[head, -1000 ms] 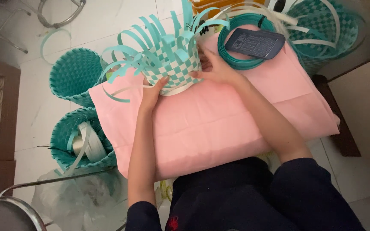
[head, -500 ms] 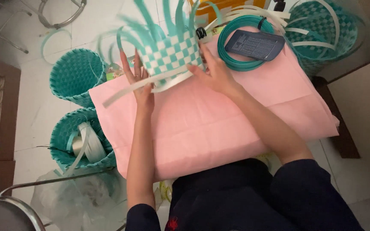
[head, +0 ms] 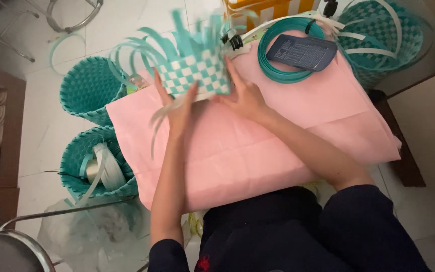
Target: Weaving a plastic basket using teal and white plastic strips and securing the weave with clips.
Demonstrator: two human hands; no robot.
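Light and springy by the look of it, the half-woven teal-and-white checked plastic-strip basket [head: 193,75] sits best held by its woven walls, where the left hand [head: 177,108] and right hand [head: 245,98] press spread fingers [head: 158,83].

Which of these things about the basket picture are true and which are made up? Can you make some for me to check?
1. Both hands are on a half-woven basket with teal and white checks. True: the left hand and the right hand press its sides.
2. The basket sits on a green cloth. False: the cloth is pink.
3. A coil of teal strip lies on the cloth with a dark flat card on top. True.
4. The two teal baskets on the floor are both empty. False: the nearer floor basket holds a roll of white strip.
5. The basket's top is neatly finished. False: loose strips stick up from it.
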